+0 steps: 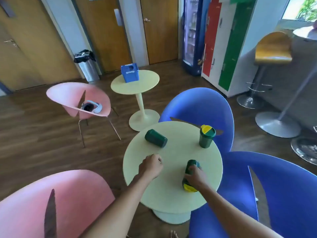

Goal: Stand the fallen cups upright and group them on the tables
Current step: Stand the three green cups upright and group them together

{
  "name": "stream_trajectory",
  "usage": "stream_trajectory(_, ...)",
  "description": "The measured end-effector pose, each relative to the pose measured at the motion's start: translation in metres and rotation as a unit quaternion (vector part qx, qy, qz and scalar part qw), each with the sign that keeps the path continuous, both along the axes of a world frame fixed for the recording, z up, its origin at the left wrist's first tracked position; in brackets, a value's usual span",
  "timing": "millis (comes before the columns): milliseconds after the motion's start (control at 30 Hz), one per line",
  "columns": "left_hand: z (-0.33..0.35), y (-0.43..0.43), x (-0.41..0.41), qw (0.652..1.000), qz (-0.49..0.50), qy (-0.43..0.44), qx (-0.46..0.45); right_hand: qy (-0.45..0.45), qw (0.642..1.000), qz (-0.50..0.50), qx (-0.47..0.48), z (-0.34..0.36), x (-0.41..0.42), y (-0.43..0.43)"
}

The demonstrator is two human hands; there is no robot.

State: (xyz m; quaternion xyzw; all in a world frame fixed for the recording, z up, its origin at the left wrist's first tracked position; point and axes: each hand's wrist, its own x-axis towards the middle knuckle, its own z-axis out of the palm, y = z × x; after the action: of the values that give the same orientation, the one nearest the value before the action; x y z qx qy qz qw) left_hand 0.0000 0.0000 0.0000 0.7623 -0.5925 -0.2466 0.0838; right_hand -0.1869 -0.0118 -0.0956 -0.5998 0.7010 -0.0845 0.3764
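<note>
Three dark green cups are on the near round pale-yellow table (173, 191). One with a yellow lid (206, 136) stands upright at the far right edge. A lidless one (155, 138) lies on its side at the far left. The third cup (190, 176) lies on its side at the right, its yellow lid toward me, and my right hand (196, 176) is closed around its middle. My left hand (151, 166) rests as a fist on the table's left part, holding nothing.
Two blue chairs (202, 107) stand right of the near table, a pink chair (25, 208) at near left. A second round table (137, 83) farther back carries a blue box (129, 73). Another pink chair (72, 97) holds a white headset. Bar stools stand at right.
</note>
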Motion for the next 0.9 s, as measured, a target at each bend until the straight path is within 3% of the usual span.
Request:
stream_trajectory(133, -0.019, -0.046, -0.01, 0.999, -0.033, -0.013, 0.022, 0.034, 0.997, -0.07, 0.029, -0.022, -0.01, -0.011)
stream_trajectory(367, -0.048, -0.125, -0.032, 0.994, -0.107, -0.005, 0.027, -0.012, 0.986, -0.146, 0.077, -0.055, -0.007, -0.033)
stream_trajectory(700, -0.087, -0.161, -0.027, 0.984, -0.162, 0.02, 0.074, -0.047, 0.97, -0.217, 0.101, -0.05, -0.004, -0.042)
stream_trajectory(900, -0.09, -0.196, -0.056, 0.964, -0.257, 0.052, 0.031, -0.056, 0.959, -0.26, 0.096, -0.049, 0.006, -0.032)
